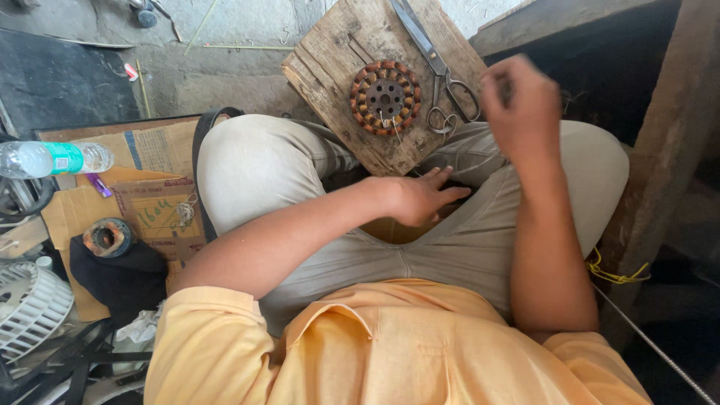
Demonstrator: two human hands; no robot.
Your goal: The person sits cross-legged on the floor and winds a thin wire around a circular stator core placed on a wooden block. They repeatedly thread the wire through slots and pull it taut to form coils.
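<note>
Round copper-wound stator (385,97) on rough wooden board (375,67), steel scissors (435,64) beside.

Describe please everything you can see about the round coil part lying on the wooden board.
The round coil part is a ring of copper-coloured wire windings, orange and brown, around a dark metal core with a centre hole and smaller holes about it. It lies flat on a worn, cracked wooden board resting over the person's knees. Thin pale wire ends hang at its lower edge. Scissors lie just beside it on the right. No hand touches it; the right hand is raised nearby.
</note>
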